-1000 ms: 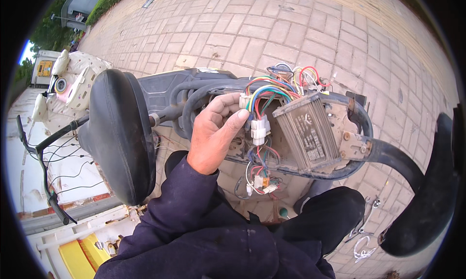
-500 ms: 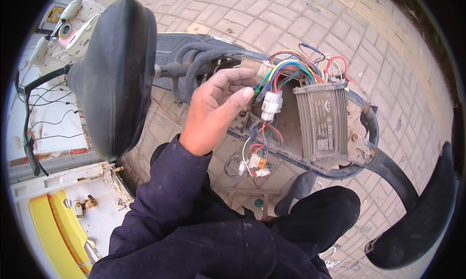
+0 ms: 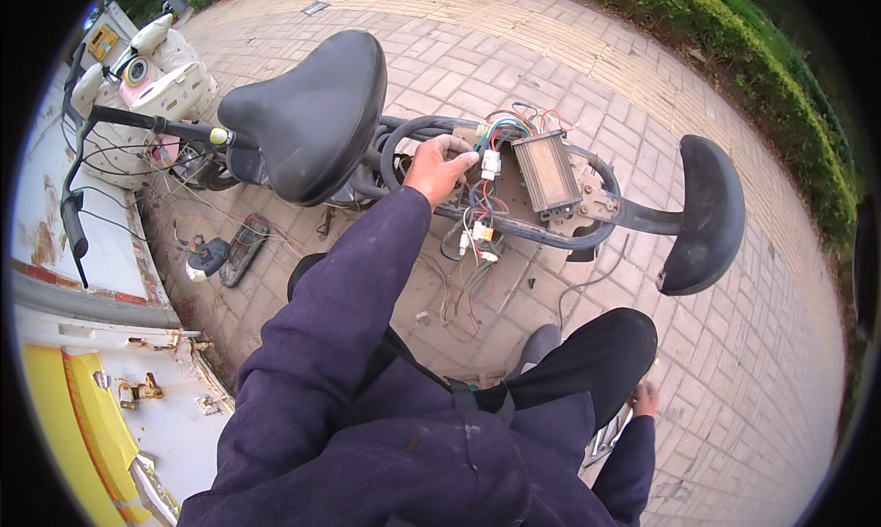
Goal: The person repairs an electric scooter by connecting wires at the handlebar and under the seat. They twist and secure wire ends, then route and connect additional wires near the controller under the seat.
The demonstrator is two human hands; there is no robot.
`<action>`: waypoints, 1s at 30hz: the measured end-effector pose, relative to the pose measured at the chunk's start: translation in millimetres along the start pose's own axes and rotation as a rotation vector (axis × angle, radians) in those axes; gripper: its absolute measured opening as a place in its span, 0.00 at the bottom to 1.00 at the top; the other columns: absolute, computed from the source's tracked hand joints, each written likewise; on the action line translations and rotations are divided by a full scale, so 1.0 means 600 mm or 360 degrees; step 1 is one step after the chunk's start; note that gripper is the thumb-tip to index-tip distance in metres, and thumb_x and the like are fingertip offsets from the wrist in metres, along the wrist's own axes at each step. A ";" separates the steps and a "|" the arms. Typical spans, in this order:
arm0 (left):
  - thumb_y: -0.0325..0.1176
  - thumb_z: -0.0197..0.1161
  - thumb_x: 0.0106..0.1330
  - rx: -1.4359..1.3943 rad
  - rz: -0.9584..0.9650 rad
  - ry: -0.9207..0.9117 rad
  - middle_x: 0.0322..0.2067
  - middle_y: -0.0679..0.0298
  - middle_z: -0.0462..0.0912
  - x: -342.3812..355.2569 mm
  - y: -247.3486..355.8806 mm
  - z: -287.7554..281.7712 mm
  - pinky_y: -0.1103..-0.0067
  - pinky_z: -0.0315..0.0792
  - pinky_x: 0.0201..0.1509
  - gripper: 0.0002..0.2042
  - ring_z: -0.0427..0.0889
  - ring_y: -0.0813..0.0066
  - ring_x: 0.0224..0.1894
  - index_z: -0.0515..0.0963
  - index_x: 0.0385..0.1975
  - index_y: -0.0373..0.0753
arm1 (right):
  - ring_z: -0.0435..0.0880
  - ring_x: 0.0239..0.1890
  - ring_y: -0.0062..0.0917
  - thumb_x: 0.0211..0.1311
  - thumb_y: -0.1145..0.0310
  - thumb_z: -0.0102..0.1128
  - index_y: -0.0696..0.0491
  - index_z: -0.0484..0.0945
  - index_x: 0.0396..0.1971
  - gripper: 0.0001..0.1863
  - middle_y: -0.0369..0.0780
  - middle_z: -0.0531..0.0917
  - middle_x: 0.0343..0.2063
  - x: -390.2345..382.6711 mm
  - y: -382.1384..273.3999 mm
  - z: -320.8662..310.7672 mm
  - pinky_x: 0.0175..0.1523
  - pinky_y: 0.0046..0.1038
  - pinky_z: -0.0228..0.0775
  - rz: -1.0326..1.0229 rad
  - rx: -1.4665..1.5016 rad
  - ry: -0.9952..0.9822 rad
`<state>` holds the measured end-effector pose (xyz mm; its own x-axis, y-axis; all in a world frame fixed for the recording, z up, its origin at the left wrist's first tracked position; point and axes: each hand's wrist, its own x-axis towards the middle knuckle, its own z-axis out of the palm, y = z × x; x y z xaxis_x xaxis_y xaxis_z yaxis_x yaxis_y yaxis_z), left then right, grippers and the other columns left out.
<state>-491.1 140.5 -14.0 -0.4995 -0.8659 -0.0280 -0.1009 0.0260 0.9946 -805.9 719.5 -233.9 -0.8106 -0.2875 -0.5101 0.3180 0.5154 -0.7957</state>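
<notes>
My left hand [image 3: 439, 171] is closed in a pinch at the left side of the wire bundle, its thumb and finger on a green wire [image 3: 478, 144]. Just right of the fingertips is a white plug connector [image 3: 491, 165]. Coloured wires loop from it to a finned metal controller box [image 3: 548, 174], which rests on the frame of a stripped electric bike. More white and yellow connectors [image 3: 479, 233] dangle below the frame tube. Down beside my right knee, my right hand [image 3: 645, 399] is near some silver metal tools [image 3: 606, 440]; its fingers are mostly hidden.
A black saddle [image 3: 307, 114] stands left of my left hand, with handlebars [image 3: 78, 183] beyond. A padded backrest [image 3: 707, 215] juts out at the right. Loose wires and a pedal-like black part [image 3: 246, 249] lie on the paving. A white and yellow panel [image 3: 92, 417] is at lower left.
The view has pulled back and swung, so saddle, frame and backrest look smaller. My right hand has come into view by the knee. My left hand stays at the wires.
</notes>
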 end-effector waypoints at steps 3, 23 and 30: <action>0.30 0.68 0.69 -0.0020 0.0104 0.0076 0.27 0.68 0.82 0.000 -0.017 0.006 0.84 0.69 0.26 0.08 0.77 0.85 0.24 0.79 0.41 0.33 | 0.81 0.38 0.20 0.75 0.61 0.59 0.57 0.79 0.47 0.14 0.39 0.85 0.36 -0.121 -0.227 0.000 0.45 0.25 0.74 -0.0768 -0.0068 0.0055; 0.34 0.63 0.75 -0.0382 -0.0077 -0.0023 0.35 0.67 0.84 -0.031 -0.030 -0.015 0.85 0.73 0.28 0.11 0.77 0.85 0.26 0.78 0.50 0.35 | 0.79 0.51 0.41 0.44 0.43 0.78 0.66 0.67 0.63 0.54 0.48 0.79 0.47 -0.226 -0.636 0.570 0.56 0.42 0.70 -0.2041 -0.1605 0.0374; 0.35 0.66 0.73 -0.0218 -0.0089 0.0021 0.34 0.69 0.84 -0.036 -0.022 -0.012 0.84 0.74 0.33 0.12 0.78 0.86 0.29 0.81 0.49 0.35 | 0.78 0.50 0.41 0.38 0.59 0.78 0.59 0.71 0.61 0.45 0.45 0.78 0.46 -0.194 -0.647 0.543 0.57 0.41 0.70 -0.2170 -0.1009 0.0262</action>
<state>-472.8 155.4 -25.9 -0.4850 -0.8705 -0.0836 -0.0093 -0.0905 0.9959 -675.0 290.0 28.1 -0.3599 -0.7495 0.5556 -0.9236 0.2020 -0.3258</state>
